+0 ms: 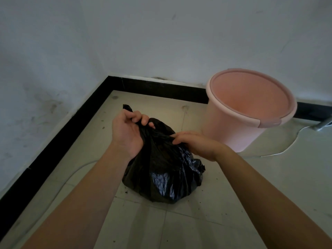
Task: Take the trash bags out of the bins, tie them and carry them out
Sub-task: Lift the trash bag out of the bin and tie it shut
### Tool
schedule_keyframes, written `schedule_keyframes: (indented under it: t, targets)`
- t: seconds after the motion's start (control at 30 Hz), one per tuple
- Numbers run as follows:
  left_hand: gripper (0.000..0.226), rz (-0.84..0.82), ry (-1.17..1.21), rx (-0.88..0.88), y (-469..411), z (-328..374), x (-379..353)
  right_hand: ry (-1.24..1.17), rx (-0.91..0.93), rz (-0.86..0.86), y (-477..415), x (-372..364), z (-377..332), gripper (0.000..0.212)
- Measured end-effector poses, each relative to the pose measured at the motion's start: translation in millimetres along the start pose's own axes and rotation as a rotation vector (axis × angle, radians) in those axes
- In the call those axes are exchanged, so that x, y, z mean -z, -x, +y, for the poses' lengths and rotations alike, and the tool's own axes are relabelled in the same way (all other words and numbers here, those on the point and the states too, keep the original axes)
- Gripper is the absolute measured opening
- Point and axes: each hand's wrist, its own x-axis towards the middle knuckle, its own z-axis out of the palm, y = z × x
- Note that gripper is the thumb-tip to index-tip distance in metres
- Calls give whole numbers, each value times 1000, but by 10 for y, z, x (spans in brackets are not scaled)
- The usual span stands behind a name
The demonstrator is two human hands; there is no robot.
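A full black trash bag (165, 173) rests on the tiled floor in front of me. My left hand (128, 131) is closed around a gathered strip of the bag's top, whose end sticks out above my fist. My right hand (195, 143) pinches another part of the bag's top from the right side. Behind and to the right stands a pink round bin (231, 126) with no bag inside it, apart from both hands.
White walls (161, 36) meet in a corner with a black skirting board (71, 123) along the floor. A thin cable (280, 151) runs over the tiles right of the bin, near a grey metal piece (323, 125). Small crumbs of dirt dot the floor.
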Motion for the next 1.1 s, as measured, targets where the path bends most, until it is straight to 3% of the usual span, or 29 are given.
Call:
schedule_keyframes:
  t: [0.2,0.3,0.4,0.53,0.67,0.73,0.87,0.97,1.1]
  targets:
    - [22,-73,-101,-38,21,3,-38,-241,4,28,-42,-48,63,55]
    - [24,-95,-32,-32,43,7,-67,-385,56,68,-5,-85,-23,42]
    - [23,-106,-42,-30,61,10,-90,-273,-3,71,23,-135,-86,40]
    - [21,-115,-109,-26,63,18,-95,-220,-8,143,-17,-179,-74,67]
    - [20,-113,-128,-11,71,41,-93,-452,171,278,-51,-124,-52,80]
    - [20,-95,-116,20,80,44,-91,-475,259,277,-44,-92,-60,73]
    - [30,-13,-192,21,108,-15,-149,-328,347,421,-37,-103,-151,24]
    - [44,87,-234,-42,131,-62,-192,-650,287,444,-18,-101,-217,38]
    - [52,147,-76,-31,199,-273,-202,-1064,188,434,-40,-200,-222,50]
